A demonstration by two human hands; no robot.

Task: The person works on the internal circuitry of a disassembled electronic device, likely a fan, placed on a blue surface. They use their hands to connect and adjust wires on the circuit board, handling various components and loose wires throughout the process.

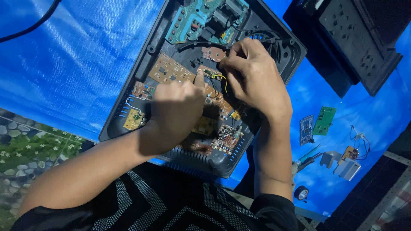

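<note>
We see an open black casing [128, 107] full of brown circuit boards [170, 70]; our right hand [252, 72] pinches yellow wires [222, 79], left hand [177, 109] clenched, forefinger pressing a board. Loose boards [324, 120] lie at three o'clock.

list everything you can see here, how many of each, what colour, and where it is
Open casing: one, black, centre, on the sheet.
Circuit boards inside it: several, brown ones in the middle, one teal at the top.
Yellow wires: a small bundle, under the fingers.
Plastic sheet: one, blue, beneath everything.
Second casing part: one, black, top right.
Loose boards: one green, one blue, right of the casing.
Small parts with wires: a few, far right.
Tape roll: one, black, lower right.
Cable: one, black, top left.
Left hand: on the boards, forefinger out.
Right hand: fingers at the yellow wires.
</note>
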